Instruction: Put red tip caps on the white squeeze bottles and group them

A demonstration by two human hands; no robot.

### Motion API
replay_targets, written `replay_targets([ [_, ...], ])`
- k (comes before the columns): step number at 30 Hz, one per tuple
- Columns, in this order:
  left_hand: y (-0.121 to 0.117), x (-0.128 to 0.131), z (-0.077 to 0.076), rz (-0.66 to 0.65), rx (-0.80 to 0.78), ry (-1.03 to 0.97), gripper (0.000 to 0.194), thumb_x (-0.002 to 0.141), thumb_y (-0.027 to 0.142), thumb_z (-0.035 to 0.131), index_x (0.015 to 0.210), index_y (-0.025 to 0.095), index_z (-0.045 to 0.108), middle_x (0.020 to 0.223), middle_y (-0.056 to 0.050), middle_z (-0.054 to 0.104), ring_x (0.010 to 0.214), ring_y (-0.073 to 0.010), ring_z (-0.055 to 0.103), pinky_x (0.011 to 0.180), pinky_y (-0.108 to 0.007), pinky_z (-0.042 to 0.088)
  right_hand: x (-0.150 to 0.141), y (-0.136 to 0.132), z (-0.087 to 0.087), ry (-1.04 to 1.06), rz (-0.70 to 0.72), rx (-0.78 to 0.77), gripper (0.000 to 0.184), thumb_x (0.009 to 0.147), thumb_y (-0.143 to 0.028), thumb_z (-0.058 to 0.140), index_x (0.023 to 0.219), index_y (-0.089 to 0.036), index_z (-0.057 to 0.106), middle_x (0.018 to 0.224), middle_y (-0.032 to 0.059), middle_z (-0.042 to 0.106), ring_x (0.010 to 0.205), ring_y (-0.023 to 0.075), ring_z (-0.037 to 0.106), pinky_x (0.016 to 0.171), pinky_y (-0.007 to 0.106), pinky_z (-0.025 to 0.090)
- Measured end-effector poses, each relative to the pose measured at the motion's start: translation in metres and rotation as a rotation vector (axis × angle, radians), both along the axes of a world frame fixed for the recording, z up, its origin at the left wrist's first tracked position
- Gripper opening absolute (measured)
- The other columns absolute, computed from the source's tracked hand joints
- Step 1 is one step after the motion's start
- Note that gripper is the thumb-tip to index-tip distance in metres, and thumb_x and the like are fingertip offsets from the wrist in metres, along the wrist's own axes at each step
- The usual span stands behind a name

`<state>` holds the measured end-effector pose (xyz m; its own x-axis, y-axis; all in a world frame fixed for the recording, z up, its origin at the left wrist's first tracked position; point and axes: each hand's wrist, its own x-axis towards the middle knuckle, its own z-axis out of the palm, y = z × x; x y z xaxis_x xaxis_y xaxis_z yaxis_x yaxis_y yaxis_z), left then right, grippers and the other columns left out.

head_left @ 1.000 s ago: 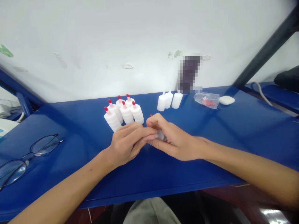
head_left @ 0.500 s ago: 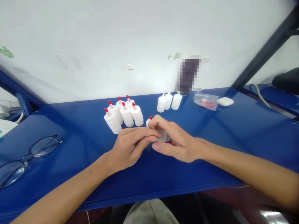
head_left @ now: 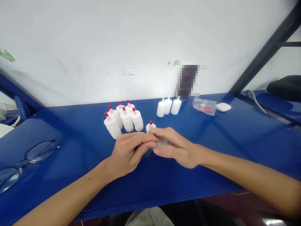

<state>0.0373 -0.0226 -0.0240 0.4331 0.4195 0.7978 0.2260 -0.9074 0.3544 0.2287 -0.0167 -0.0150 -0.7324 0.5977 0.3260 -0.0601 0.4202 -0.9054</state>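
Note:
Just above the desk's middle, my two hands meet fingertip to fingertip. My right hand [head_left: 180, 147] is closed around a white plastic squeeze bottle [head_left: 162, 142], of which only a pale strip shows between thumb and fingers. The fingers of my left hand [head_left: 130, 152] are pinched together at the left end of that bottle; what lies between them is hidden. Right behind the hands stands a red-capped squeeze bottle [head_left: 150, 126], partly covered by my fingers. Farther left, several red-capped squeeze bottles [head_left: 127, 120] stand upright in a group.
Toward the wall stand 3 white bottles [head_left: 167, 106] without red caps. Right of them lie a clear plastic bag [head_left: 204, 107] with red caps inside and a white rounded object [head_left: 223, 107]. Eyeglasses [head_left: 40, 152] rest at the left of the blue desk [head_left: 145, 188].
The fingers of my right hand have closed lower over the bottle, covering more of it. A red bit formerly visible beneath that hand is now hidden. The view has shifted slightly.

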Motion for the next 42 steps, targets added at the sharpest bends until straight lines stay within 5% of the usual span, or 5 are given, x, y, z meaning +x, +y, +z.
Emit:
replay_targets([
  [7, 0.010, -0.009, 0.003, 0.025, 0.302, 0.144, 0.016, 0.085, 0.026, 0.072, 0.091, 0.015, 0.062, 0.060, 0.003, 0.061, 0.049, -0.0072, 0.050, 0.049, -0.021, 0.042, 0.005, 0.001, 0.001, -0.020, 0.052, -0.076, 0.027, 0.094, -0.032, 0.043, 0.073, -0.017, 0.048, 0.064, -0.0033, 0.045, 0.058, 0.0093, 0.042, 0.057, 0.026, 0.035],
  [12, 0.012, -0.011, 0.003, 0.044, 0.433, 0.237, 0.015, 0.088, 0.029, 0.068, 0.089, 0.017, 0.060, 0.059, 0.003, 0.058, 0.048, -0.0088, 0.048, 0.050, -0.026, 0.040, 0.005, 0.000, 0.001, -0.088, -0.004, 0.044, 0.036, 0.098, -0.034, 0.038, 0.066, -0.018, 0.043, 0.060, -0.0038, 0.044, 0.055, 0.0088, 0.041, 0.056, 0.026, 0.034],
  [19, 0.010, -0.010, 0.006, 0.030, 0.472, 0.274, 0.007, 0.090, 0.018, 0.064, 0.090, 0.015, 0.058, 0.061, 0.001, 0.060, 0.049, -0.0094, 0.047, 0.049, -0.026, 0.037, 0.002, -0.004, 0.005, -0.306, -0.100, 0.316, 0.025, 0.090, -0.027, 0.045, 0.068, -0.019, 0.040, 0.058, -0.0058, 0.039, 0.052, 0.0072, 0.034, 0.052, 0.025, 0.029],
  [35, 0.011, -0.006, 0.009, -0.029, 0.536, 0.329, 0.014, 0.094, 0.019, 0.056, 0.080, 0.016, 0.056, 0.054, 0.004, 0.051, 0.044, -0.0105, 0.046, 0.044, -0.027, 0.036, -0.005, -0.007, 0.005, -0.409, -0.145, 0.291, 0.028, 0.083, -0.022, 0.052, 0.060, -0.018, 0.036, 0.052, -0.0080, 0.031, 0.049, 0.0051, 0.026, 0.046, 0.021, 0.024],
  [42, 0.009, -0.006, 0.007, 0.008, 0.493, 0.251, 0.017, 0.090, 0.022, 0.065, 0.101, 0.009, 0.062, 0.057, 0.003, 0.056, 0.048, -0.0091, 0.048, 0.047, -0.025, 0.040, -0.001, -0.006, 0.009, -0.265, -0.224, 0.465, 0.024, 0.079, -0.018, 0.050, 0.059, -0.020, 0.035, 0.050, -0.0077, 0.034, 0.045, 0.0049, 0.028, 0.045, 0.021, 0.024],
])
